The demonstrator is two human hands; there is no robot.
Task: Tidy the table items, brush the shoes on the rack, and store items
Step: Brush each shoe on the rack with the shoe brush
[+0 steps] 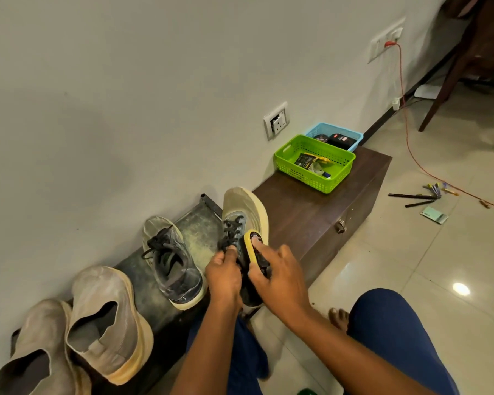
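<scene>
Surface: dark bench (311,212) against a pale wall, green basket (314,163) and blue basket (334,135) at its far end.
Floor: pens (414,196) scattered on glossy tiles.
Hands: left hand (223,276) fingers clamped on a sneaker (240,212); right hand (280,276) fingers curled round a yellow brush (253,246).

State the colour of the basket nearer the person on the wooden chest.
Bright green: the green basket shows clearly in the head view, in front of a blue basket.
</scene>
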